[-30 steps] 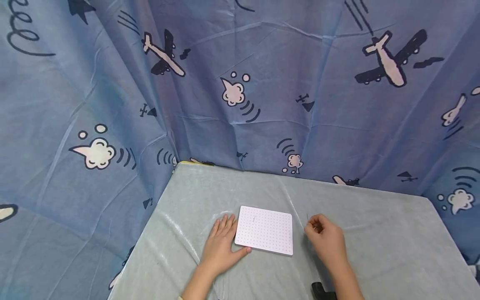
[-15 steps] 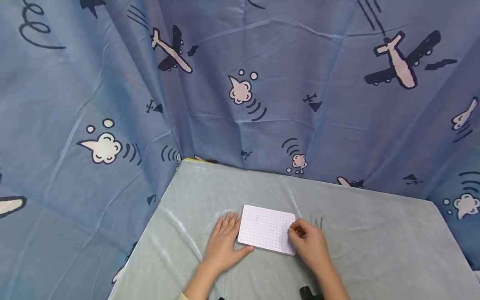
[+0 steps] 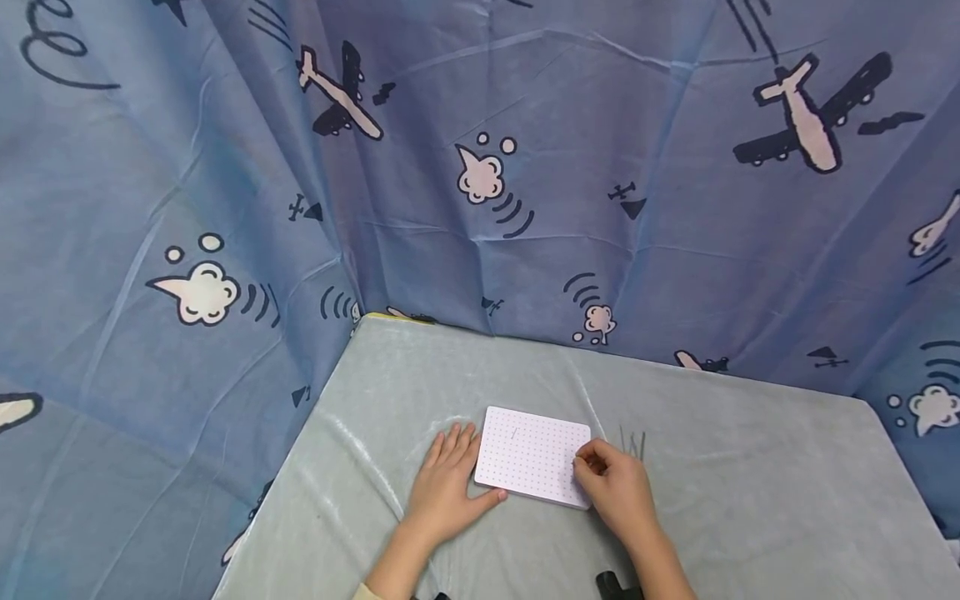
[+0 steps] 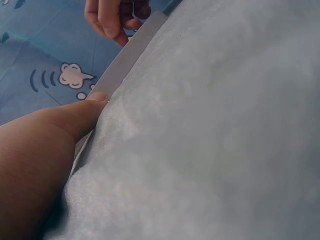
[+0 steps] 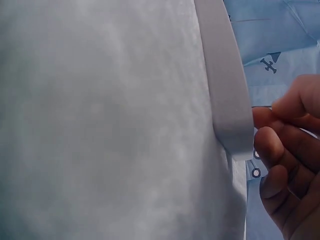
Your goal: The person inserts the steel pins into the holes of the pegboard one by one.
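Left hand [image 3: 447, 493] — fingers straight — touches white, dotted rectangular board [image 3: 531, 458]; right hand [image 3: 617, 485] pinches thin dark rod [image 5: 262, 106] at board's right end — tilted pressure might bend it.

A hand could pass along the right edge of the grey cloth-covered worktop [image 3: 787, 492]; thin grey rods [image 3: 633, 444] and the bare right hand [image 3: 617, 485] obstruct nearer its middle.

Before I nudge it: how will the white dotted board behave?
The white dotted board seems stiff, given its thick side. Lying flat and low, it probably won't tip. The creased grey cloth beneath may shift with it.
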